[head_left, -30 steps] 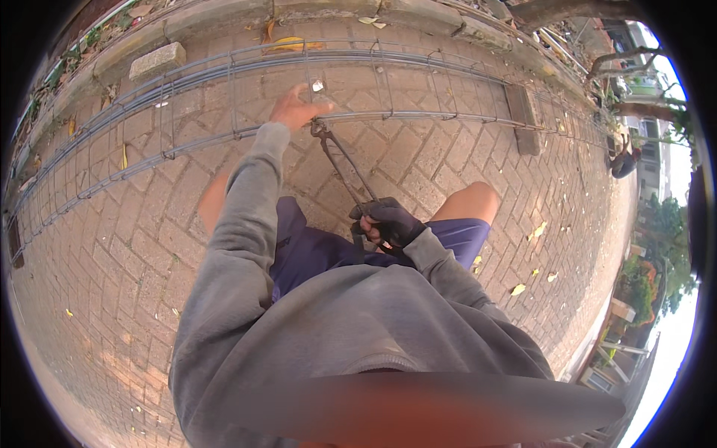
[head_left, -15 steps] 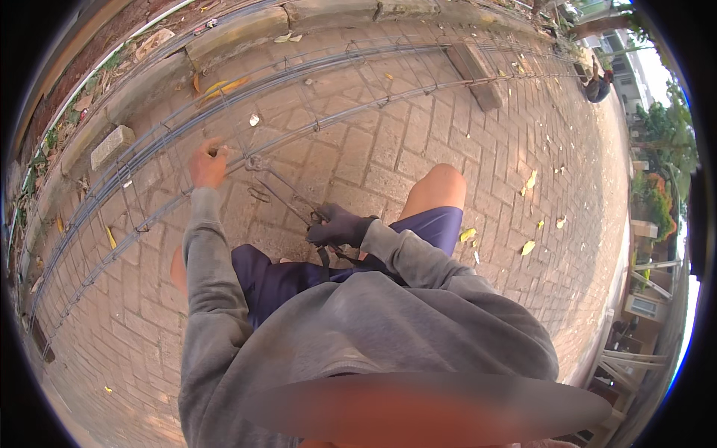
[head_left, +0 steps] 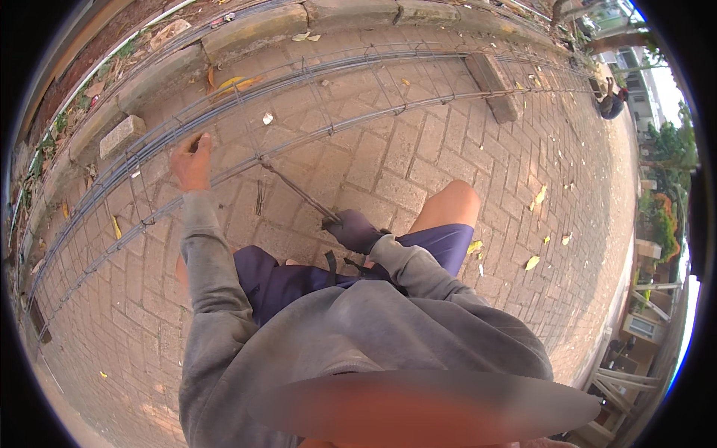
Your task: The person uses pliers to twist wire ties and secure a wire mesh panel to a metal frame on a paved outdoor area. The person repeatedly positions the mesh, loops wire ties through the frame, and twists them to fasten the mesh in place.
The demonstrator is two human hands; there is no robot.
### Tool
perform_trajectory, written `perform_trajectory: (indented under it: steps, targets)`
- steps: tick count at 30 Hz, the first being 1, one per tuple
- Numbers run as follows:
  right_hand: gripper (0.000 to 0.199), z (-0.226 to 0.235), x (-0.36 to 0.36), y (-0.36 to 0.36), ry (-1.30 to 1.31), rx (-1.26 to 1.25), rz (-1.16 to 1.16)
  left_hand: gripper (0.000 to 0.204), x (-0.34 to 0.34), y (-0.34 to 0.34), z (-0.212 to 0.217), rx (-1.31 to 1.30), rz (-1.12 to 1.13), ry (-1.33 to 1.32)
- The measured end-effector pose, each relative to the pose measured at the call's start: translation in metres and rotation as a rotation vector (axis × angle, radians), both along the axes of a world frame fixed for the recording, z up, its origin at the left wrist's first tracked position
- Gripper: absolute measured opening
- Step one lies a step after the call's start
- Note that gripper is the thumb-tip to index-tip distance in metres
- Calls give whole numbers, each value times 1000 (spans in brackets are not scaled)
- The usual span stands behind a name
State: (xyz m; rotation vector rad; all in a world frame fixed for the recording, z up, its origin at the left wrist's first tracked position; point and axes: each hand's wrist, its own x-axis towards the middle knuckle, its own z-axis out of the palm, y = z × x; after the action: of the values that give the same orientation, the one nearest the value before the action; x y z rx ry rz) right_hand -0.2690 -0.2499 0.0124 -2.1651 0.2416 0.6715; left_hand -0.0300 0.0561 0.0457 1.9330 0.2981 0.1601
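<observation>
Rebar cage (head_left: pixel 332 130): pincers (head_left: pixel 299 191), gripped far back by the gloved right hand (head_left: pixel 354 230), apparently for reach, meet its near side; half-curled left hand (head_left: pixel 192 162) shows over it, contents unclear.

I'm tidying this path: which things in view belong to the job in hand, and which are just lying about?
Seemingly in use:
pincers, gripped by the right hand
steel cage, at the pincers' tip
brown block under the cage

Seemingly lying about:
pale block beside the kerb
large yellow leaf
white scrap
</observation>
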Motion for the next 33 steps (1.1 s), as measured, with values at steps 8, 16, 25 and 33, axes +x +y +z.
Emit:
perform_trajectory:
  steps: [8,16,25,33]
  targets:
    - [26,30,-6,2,587,747,-319,27,-26,-4,6,7,-47,118]
    - [17,23,-15,23,499,943,-241,74,-96,-62,-23,313,-497,680]
    - [38,4,-14,-3,254,418,-148,39,-141,-164,-71,-1138,154,797]
    - [37,-23,-22,3,646,832,-343,23,-149,-147,-62,-1258,-36,730]
